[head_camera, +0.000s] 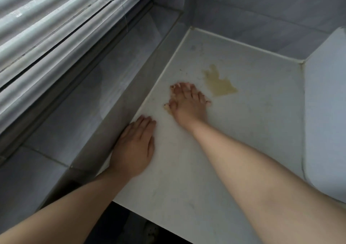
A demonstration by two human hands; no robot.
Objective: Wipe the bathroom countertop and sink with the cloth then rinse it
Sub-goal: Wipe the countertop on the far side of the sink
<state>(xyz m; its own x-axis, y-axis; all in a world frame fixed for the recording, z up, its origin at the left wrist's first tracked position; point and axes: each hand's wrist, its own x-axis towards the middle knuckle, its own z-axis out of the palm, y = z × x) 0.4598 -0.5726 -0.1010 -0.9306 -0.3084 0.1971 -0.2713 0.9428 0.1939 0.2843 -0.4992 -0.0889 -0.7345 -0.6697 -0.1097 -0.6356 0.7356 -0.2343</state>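
head view: right hand point(188, 103) flat on the white countertop point(252, 112), fingers spread, pressing a small yellowish scrap, probably the cloth point(167, 108), mostly hidden under the palm. yellow stain point(218, 83) lies just beyond the fingertips, up-right. left hand point(133, 146) rests flat and empty at the counter's left edge, bracing. sink not in view.
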